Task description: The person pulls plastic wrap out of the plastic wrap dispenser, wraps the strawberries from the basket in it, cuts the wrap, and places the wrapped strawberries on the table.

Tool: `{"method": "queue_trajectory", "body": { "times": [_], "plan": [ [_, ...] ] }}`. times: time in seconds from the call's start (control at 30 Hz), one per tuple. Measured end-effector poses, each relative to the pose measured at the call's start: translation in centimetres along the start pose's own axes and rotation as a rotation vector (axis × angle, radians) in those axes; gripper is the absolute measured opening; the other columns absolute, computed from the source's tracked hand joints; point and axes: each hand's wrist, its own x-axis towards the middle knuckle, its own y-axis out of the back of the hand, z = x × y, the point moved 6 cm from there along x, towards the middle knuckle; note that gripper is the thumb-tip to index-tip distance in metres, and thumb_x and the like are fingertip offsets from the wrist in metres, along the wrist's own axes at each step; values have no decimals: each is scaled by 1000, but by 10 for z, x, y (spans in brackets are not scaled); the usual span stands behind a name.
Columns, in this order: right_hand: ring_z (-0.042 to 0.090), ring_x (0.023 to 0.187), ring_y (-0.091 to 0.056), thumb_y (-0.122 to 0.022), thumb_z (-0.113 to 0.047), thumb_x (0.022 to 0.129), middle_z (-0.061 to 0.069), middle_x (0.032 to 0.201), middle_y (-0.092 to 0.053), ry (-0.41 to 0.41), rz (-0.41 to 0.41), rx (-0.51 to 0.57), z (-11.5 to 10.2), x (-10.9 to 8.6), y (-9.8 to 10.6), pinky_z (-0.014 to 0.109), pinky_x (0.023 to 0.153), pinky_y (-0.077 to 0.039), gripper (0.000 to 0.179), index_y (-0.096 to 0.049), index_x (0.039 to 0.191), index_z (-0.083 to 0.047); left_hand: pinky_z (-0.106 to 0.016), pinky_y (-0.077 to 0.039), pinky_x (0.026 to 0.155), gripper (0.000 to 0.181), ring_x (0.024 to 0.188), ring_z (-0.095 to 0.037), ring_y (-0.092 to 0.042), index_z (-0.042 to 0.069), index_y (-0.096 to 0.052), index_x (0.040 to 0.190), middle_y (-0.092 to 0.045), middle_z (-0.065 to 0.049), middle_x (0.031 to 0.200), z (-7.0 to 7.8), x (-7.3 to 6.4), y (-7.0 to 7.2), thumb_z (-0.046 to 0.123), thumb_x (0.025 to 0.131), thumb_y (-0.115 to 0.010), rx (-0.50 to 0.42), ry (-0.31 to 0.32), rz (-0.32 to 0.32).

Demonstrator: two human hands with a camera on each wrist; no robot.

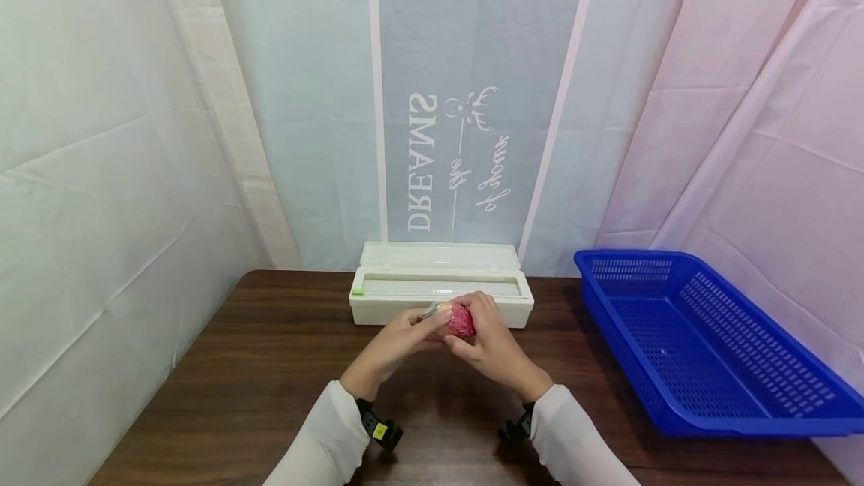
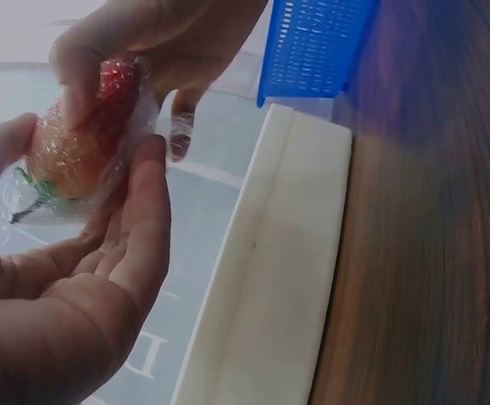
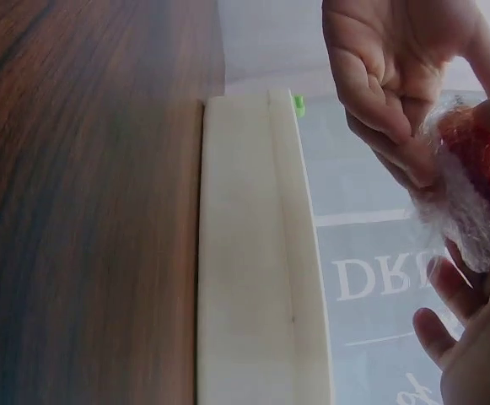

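A red and yellowish fruit [image 2: 80, 156] with a green top and dark stalk is wrapped in crinkled clear cling film [image 3: 476, 215]. Both hands hold it up in front of a white cling film dispenser box [image 1: 378, 312]. My left hand [image 1: 394, 343] grips the stalk end, thumb on one side and fingers beneath. From the other side, my right hand [image 1: 496, 343] curls its fingers over the red end. In the right wrist view, loose film bunches between the hands. The fruit's exact kind cannot be told through the film.
The dispenser's lid [image 1: 439, 255] stands raised at the back, and a green slider [image 1: 358, 292] sits at its left end. A blue plastic basket [image 1: 664, 396] stands on the right of the dark wooden table [image 1: 270, 366]. Printed cloth [image 1: 324, 96] hangs behind.
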Motion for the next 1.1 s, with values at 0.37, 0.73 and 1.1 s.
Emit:
{"method": "queue_trajectory", "body": {
  "times": [0.37,0.73,1.1],
  "plan": [
    [17,99,-52,-45,-10,98,15,117,-54,-71,-132,344,-34,7,12,35,80,-51,29,-44,125,2,-43,-47,84,33,92,-22,-54,4,-49,115,-52,-6,107,7,-4,-7,31,100,-41,58,-38,-24],
    [17,115,-49,-25,-34,104,10,136,-47,-248,-151,444,9,-2,-1,47,89,-49,43,-21,146,-30,-53,-43,95,37,97,-26,-57,1,-45,122,-59,-12,106,7,-5,-4,28,97,-48,-5,-13,-42],
    [15,94,-60,-22,-33,104,7,112,-61,-236,-116,411,13,-1,2,38,78,-54,41,-40,136,-13,-56,-48,87,32,95,-29,-60,1,-47,115,-59,-11,104,32,-15,2,21,92,-56,74,13,30]
  ]
}}
